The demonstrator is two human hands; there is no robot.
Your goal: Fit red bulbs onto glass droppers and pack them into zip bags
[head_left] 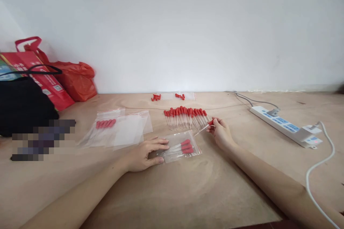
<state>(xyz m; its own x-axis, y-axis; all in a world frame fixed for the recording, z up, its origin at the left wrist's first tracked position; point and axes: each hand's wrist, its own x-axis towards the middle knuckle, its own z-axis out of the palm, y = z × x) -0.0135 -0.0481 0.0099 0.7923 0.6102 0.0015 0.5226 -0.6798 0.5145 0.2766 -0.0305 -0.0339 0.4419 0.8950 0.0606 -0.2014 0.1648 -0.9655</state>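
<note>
My right hand [220, 133] pinches a dropper [208, 124] by its red rubber bulb, its clear tube slanting down to the left. Flat on the left end of a clear zip bag [172, 155] rests my left hand [146, 153], fingers stretched out. Inside that bag lie several droppers [187, 146] with red bulbs toward its right end. Just behind, a row of loose droppers [185, 112] is spread on the table, bulbs pointing away from me. More clear bags [129, 130] overlap at the left, one of them holding several red-bulbed droppers [105, 123].
Loose red bulbs [156, 97] and a clear bag [192, 96] lie by the wall. A white power strip [285, 125] with plugs and a trailing white cable [309, 175] is at the right. Red bags [77, 80] and a black bag [27, 103] stand at the left on the wooden table [172, 200].
</note>
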